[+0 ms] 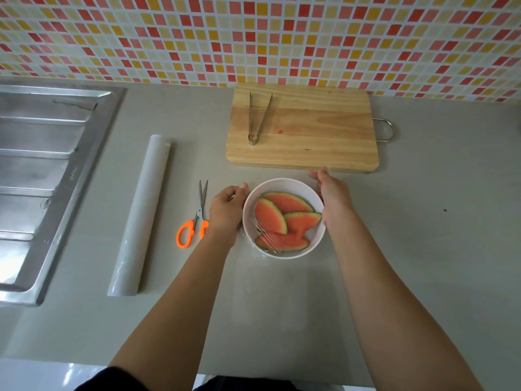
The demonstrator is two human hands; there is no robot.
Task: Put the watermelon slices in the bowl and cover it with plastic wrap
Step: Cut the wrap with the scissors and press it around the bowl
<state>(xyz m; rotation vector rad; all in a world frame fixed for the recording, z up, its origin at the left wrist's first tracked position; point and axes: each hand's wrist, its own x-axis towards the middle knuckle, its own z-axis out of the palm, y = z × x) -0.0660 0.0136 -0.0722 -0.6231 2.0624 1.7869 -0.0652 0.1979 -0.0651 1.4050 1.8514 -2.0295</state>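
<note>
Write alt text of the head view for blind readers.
The left hand and right hand hold clear plastic wrap over a white round bowl of watermelon slices on a counter. Orange-handled scissors and a wrap roll lie left; metal tongs rest on a wooden cutting board behind.

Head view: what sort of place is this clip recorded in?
Most likely a home kitchen: a stainless steel sink set into the grey worktop, a mosaic tile backsplash behind it, and a wooden cutting board with tongs lying on it.

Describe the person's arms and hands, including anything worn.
Left forearm and right forearm are bare, no sleeves in view. The left hand and right hand show no gloves, rings, watch or markings. Dark clothing shows at the bottom edge.
</note>
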